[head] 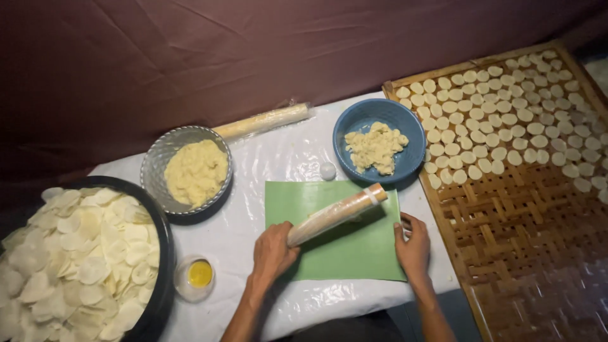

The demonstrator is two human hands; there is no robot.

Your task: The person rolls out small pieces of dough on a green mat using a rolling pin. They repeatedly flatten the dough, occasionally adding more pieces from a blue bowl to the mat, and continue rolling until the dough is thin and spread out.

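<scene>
My left hand (273, 252) grips the near end of a plastic-wrapped rolling pin (339, 213), which slants up to the right above a green mat (354, 253). My right hand (413, 244) presses on the mat's right edge, fingers curled at the border. The mat lies on a white plastic-covered surface (253, 221). Just behind the mat stands a blue bowl (358, 120) holding lumps of pale dough, with a small white dough ball (327, 170) beside it.
A woven bamboo tray (525, 221) at the right carries several flat dough rounds on its far half. A metal bowl (158, 158) of dough, a second rolling pin (263, 121), a small cup of yellow oil (199, 274) and a black basin (163, 253) of thin white discs sit left.
</scene>
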